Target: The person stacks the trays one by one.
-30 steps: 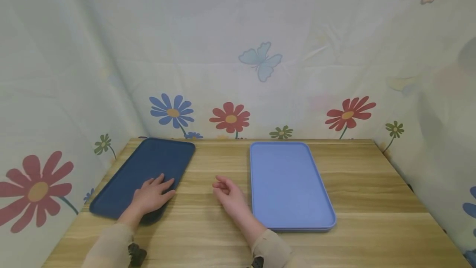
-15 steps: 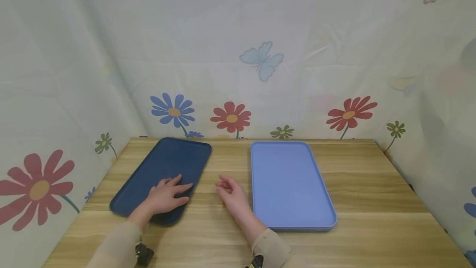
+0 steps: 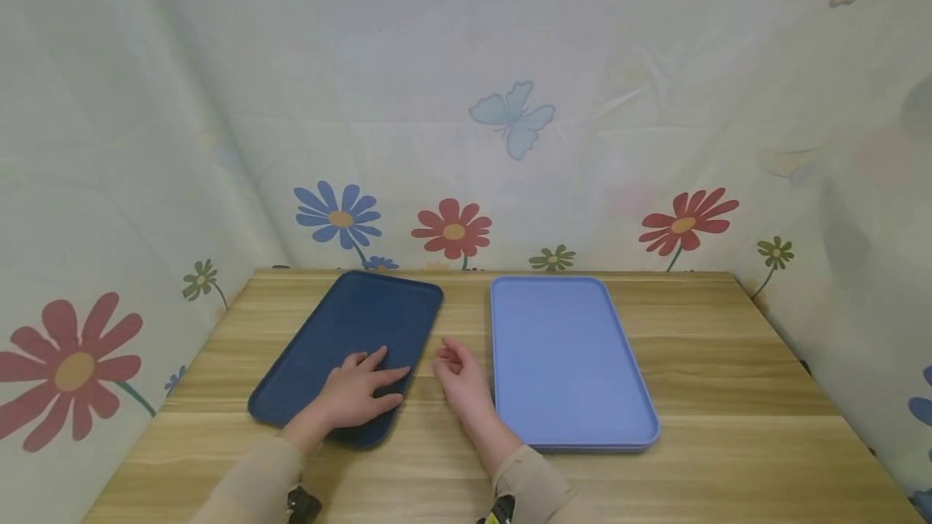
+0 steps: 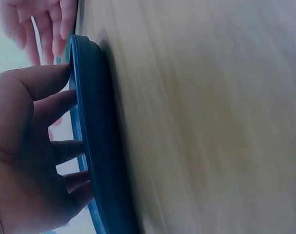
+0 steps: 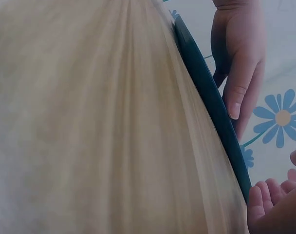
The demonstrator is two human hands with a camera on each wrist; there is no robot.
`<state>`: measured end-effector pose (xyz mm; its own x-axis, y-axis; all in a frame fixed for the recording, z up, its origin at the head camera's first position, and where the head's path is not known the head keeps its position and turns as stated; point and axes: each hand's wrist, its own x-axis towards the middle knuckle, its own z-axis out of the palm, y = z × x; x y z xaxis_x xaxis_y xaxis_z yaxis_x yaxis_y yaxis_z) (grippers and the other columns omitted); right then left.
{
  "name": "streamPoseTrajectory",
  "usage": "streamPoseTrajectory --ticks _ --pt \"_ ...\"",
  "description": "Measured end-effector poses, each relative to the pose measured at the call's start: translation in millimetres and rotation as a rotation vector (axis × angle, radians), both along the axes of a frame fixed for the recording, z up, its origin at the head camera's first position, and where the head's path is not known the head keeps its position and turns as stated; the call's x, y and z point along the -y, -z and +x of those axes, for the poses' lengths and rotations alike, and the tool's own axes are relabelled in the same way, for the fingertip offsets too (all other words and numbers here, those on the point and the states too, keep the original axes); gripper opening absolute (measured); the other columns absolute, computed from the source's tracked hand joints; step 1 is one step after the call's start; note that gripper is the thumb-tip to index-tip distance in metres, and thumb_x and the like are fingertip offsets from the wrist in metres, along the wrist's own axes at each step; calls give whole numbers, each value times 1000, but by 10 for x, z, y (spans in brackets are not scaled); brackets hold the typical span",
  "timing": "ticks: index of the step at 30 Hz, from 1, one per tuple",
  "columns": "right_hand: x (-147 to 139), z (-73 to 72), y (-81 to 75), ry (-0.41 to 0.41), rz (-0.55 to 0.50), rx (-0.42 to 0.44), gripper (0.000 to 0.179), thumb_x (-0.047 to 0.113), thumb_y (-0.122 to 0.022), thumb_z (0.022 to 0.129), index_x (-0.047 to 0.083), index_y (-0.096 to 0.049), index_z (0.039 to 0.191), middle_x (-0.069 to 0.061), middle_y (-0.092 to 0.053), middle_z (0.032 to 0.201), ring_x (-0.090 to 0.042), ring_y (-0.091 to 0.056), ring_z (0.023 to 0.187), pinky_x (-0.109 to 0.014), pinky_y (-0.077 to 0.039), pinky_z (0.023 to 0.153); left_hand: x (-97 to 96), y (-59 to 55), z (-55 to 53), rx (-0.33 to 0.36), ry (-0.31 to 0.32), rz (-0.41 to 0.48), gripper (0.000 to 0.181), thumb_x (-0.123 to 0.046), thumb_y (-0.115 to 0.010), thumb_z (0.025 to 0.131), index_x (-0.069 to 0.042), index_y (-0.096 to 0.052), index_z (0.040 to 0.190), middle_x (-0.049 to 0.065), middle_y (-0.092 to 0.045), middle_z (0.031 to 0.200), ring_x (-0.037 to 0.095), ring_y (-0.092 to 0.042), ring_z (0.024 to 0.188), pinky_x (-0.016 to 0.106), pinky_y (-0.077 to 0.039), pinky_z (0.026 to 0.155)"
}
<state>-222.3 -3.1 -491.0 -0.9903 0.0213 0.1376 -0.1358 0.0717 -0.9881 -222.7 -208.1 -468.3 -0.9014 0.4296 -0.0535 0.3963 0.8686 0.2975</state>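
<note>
A dark blue rectangular tray lies slightly turned on the left half of the wooden table. My left hand rests on its near part with the fingers spread, fingertips at the right rim. In the left wrist view the tray's raised side wall stands just beyond those fingertips. My right hand is on the table between the dark tray and a light blue tray, fingers loosely curled and holding nothing. The light blue tray sits on top of at least one more of its kind, seen as a second rim along the near edge.
The wood-grain table runs back to a pale cloth wall printed with flowers and butterflies. More of this cloth hangs along the left and right sides. Black devices are strapped at both wrists.
The dark blue tray has slid to the right across the table under my left hand, closer to the light blue tray. My right hand has shifted slightly right.
</note>
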Motion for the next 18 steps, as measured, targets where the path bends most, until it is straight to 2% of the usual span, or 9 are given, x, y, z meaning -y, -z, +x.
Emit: streamPoseTrajectory --ticks 5,11,18 --pt "-14 2 0 18 9 38 46 3 -63 88 -7 -55 132 -19 -64 118 -31 -62 104 -40 -52 91 -118 -19 25 -3 2 12 46 -38 -64 95 -18 -62 137 27 -38 150 56 -34 130 72 -35 96" --pt "-12 -24 15 43 22 45 47 1 -63 86 -6 -56 132 -18 -64 117 -30 -62 103 -40 -51 91 -217 -30 63 -31 7 32 43 -33 -66 94 -16 -65 134 30 -40 148 57 -38 126 70 -38 95" --pt "-5 -52 22 59 25 48 49 1 -64 84 -8 -55 132 -22 -64 117 -32 -63 102 -41 -52 90 -240 -66 53 20 30 84 45 -33 -68 93 -13 -64 133 30 -42 146 57 -37 126 70 -36 96"
